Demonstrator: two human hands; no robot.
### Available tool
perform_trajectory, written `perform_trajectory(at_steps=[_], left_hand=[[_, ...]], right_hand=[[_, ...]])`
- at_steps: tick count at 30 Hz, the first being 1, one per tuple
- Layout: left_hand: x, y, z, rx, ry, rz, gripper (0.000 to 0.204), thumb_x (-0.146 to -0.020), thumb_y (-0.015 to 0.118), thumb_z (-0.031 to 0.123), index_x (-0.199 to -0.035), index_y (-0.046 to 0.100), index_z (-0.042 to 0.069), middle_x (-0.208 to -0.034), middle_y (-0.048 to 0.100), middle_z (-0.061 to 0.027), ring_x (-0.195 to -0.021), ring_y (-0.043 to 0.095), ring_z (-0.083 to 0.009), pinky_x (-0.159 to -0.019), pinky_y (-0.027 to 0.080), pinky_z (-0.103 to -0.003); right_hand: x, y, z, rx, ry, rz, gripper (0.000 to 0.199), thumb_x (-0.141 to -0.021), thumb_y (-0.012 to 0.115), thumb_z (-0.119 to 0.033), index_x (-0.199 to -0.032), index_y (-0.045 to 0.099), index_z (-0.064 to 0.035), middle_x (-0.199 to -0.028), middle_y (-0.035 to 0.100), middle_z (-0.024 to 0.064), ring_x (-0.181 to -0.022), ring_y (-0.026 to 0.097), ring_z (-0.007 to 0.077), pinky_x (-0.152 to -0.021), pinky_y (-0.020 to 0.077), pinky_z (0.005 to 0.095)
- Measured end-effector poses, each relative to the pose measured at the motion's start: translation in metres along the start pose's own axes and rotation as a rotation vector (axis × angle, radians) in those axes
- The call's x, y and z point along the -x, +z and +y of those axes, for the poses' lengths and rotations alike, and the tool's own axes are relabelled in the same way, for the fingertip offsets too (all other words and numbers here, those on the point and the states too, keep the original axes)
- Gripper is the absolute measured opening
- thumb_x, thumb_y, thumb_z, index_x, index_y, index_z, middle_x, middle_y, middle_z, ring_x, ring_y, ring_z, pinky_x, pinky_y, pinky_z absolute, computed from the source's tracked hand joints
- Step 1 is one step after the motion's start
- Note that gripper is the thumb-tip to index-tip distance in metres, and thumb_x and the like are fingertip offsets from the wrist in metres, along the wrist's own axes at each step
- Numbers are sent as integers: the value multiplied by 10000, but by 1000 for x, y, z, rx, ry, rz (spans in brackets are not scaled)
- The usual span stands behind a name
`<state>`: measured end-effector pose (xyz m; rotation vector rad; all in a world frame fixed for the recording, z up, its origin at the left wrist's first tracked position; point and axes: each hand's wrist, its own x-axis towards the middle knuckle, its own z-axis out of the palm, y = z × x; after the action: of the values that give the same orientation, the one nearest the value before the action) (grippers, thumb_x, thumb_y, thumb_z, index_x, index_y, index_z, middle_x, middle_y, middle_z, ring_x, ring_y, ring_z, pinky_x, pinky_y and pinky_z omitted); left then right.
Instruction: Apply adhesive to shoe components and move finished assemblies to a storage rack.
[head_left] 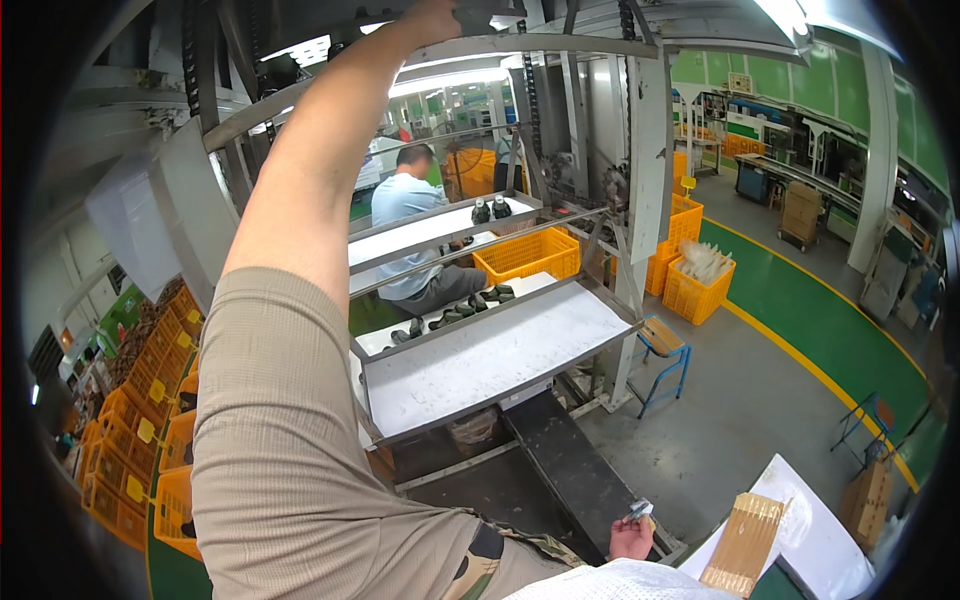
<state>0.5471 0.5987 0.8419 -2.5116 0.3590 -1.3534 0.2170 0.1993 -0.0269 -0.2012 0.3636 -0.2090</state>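
From the head view, my left hand [432, 18] reaches high overhead, fingers curled over the grey metal frame bar [520, 44] of the shelf rack. My right hand [630, 537] sits low by my lap, fingers pinched shut on a small silvery piece [640, 511], beside a tan board [745, 545] on white sheets.

The left hand [432, 18] was raised to the metal frame bar [520, 44] at the far top, its arm crossing in front of the tilted grey tray [490, 360]. That tray's surface lay bare, open to reach from the right. Dark shoe parts [470, 305] crowded the next shelf behind it, and an orange crate [528, 255] filled the far side. The right hand [630, 537] sat low and near, beside the dark conveyor [570, 470], with open floor to its right.
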Motion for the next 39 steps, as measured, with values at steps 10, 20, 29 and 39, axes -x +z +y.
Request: perform_trajectory(at_steps=[10, 20, 29, 39], left_hand=[[-8, 35, -26, 78, 69, 65, 541, -735, 665, 157, -1268, 616, 233, -1079, 681, -169, -989, 657, -325, -883, 503, -383], [29, -19, 42, 262, -119, -34, 351, -892, 576, 310, -1220, 647, 206, -1134, 672, -165, -1072, 636, -336, -904, 493, -427], [59, 10, 119, 206, -35, -281, 363, -885, 578, 294, -1202, 648, 133, -1131, 667, -175, -1069, 626, -330, -898, 491, -424], [324, 162, 287, 1454, -428, -1055, 334, -881, 566, 262, -1155, 639, 85, -1015, 668, -142, -854, 618, -271, -700, 482, -384]], right_hand=[[9, 14, -7, 21, -45, 35, 118, -887, 635, -202, -984, 592, -148, -915, 640, 38, -755, 579, 203, -693, 458, 390], [17, 6, -3, 38, -82, 53, 159, -899, 614, -220, -1033, 585, -139, -929, 637, 41, -770, 578, 208, -700, 457, 387], [37, -12, -11, -76, -51, -85, 233, -946, 537, -160, -1162, 581, -83, -1129, 641, 74, -850, 586, 224, -762, 474, 387], [63, 0, -19, 66, -84, 6, 171, -919, 589, -166, -1051, 618, -62, -997, 650, 88, -912, 583, 268, -831, 430, 449]])
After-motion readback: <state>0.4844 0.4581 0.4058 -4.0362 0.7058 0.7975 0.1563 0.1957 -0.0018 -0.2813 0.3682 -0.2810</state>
